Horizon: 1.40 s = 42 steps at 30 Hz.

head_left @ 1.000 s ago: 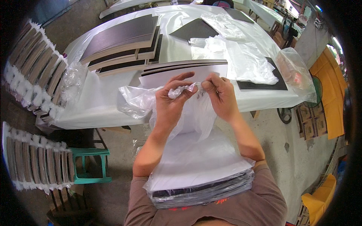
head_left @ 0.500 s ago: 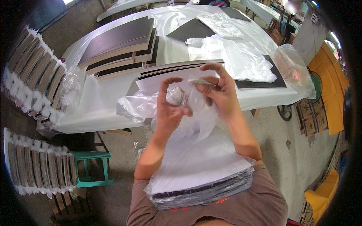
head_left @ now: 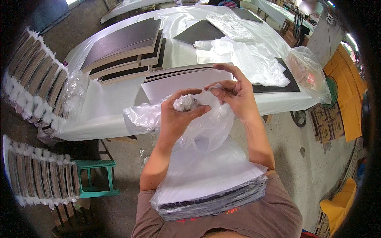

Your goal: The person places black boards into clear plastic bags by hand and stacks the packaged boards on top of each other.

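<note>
A clear plastic bag [head_left: 212,133] with a stack of dark boards [head_left: 216,200] and a white top sheet in it leans against my torso. My left hand [head_left: 176,119] is curled around a crumpled bunch of the bag's plastic, with thumb and forefinger apart around it. To the right, my right hand [head_left: 240,95] pinches a twisted end of the plastic between thumb and fingers, forefinger raised. Just beyond the hands stand several thin boards with a white sheet [head_left: 152,91] in front, at the table edge.
The table [head_left: 190,12] has a plastic cover. It bears thick black boards [head_left: 123,37] at left and flat white plastic bags [head_left: 248,59] at right. Wrapped stacks [head_left: 41,176] stand at left by a green stool [head_left: 97,190]. Yellow sheets [head_left: 347,95] and cartons [head_left: 327,123] are at right.
My left hand has turned and closed in around the bunched plastic, its thumb now reaching right. My right hand has shifted slightly right and down, still pinching the plastic.
</note>
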Motion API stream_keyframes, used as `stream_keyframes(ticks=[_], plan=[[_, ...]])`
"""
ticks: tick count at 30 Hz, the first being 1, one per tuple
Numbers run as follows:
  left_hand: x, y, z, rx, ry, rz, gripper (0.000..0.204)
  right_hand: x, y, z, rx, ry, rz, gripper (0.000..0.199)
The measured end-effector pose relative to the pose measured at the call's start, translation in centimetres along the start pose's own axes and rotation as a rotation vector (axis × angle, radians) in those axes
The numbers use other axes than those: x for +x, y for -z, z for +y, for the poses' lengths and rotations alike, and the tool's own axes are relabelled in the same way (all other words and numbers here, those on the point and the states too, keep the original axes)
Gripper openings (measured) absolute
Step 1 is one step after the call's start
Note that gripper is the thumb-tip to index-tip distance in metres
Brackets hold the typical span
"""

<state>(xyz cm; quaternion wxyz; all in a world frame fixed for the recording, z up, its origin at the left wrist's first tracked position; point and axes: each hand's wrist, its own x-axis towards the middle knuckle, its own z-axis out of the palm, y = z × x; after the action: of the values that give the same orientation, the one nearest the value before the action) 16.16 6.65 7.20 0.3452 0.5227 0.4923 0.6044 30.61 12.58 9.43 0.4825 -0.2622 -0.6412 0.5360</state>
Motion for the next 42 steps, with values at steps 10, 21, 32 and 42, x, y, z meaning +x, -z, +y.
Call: stream_keyframes(ticks=[10, 21, 32, 42], plan=[[-0.1, -0.2, -1.1, -0.036, 0.015, -0.025, 0.029, -0.7, -0.9, 3.0, -0.016, 0.006, 0.113, 0.008], [-0.3, -1.0, -1.8, -0.748, 0.201, 0.015, 0.021, -1.1, -0.7, 5.3, 0.596, -0.311, -0.170, 0.030], [-3.5, 6.0, -2.0, -0.210, -0.200, -0.760, 0.015, 0.5, 7.0, 1.4, 0.770, -0.208, 0.069, 0.027], [-5.9, 13.7, -8.7, -1.325, -0.028, -0.049, 0.035, -5.0, 1.5, 5.6, 0.102, -0.063, -0.827, 0.031]])
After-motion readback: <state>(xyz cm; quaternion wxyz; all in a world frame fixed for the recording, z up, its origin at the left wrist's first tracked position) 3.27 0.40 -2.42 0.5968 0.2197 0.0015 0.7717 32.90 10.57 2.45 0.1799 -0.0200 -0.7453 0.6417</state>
